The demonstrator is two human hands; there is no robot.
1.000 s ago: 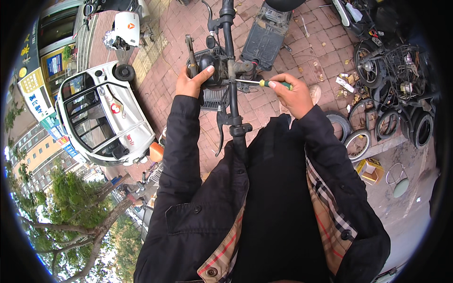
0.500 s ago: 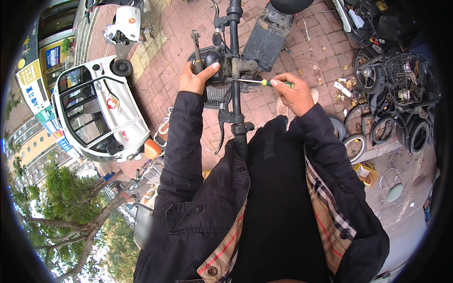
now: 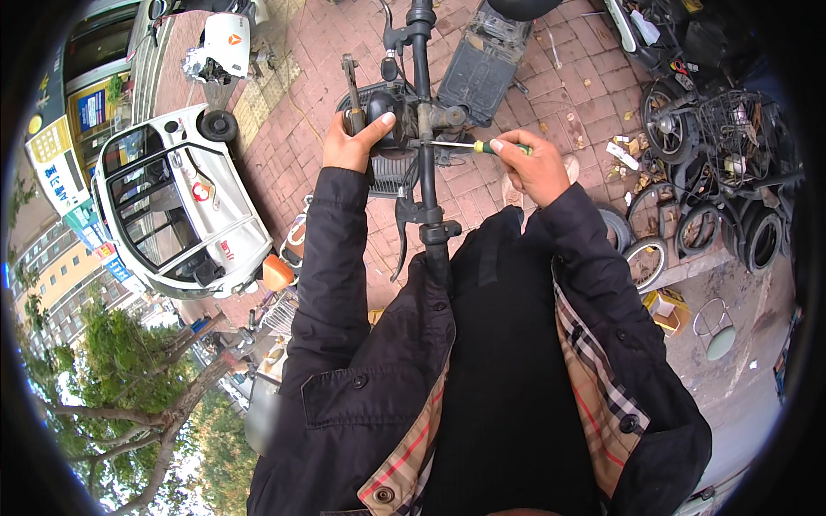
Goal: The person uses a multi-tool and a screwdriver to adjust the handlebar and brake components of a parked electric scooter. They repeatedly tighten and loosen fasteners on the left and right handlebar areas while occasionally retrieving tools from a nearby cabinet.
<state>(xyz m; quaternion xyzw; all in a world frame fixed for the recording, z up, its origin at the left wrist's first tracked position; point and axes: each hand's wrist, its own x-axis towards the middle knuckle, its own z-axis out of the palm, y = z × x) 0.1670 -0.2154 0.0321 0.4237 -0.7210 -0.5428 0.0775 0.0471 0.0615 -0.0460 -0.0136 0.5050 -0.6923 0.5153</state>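
My right hand (image 3: 534, 166) is closed round the green and yellow handle of a screwdriver (image 3: 484, 147). Its thin shaft points left and its tip meets the middle of a bicycle-type handlebar (image 3: 421, 73), by the stem; the exact contact is too small to make out. My left hand (image 3: 348, 146) grips a black rounded housing (image 3: 385, 116), which looks like a headlamp, with the thumb lying over it. Beside those fingers a narrow metal piece with a brownish lower part (image 3: 352, 86) sticks up; whether I hold it too is unclear. A brake lever (image 3: 402, 236) sits near me.
A dirty black footboard-like panel (image 3: 484, 64) lies beyond the bar on the brick paving (image 3: 551, 95). Loose tyres (image 3: 761, 241) and a wire basket (image 3: 736, 142) crowd the right. A small white vehicle (image 3: 185, 193) stands at the left, near a tree (image 3: 163, 413).
The view has shifted slightly, moving the whole scene a little left. Both hands keep their grips, and the screwdriver stays against the handlebar's middle.
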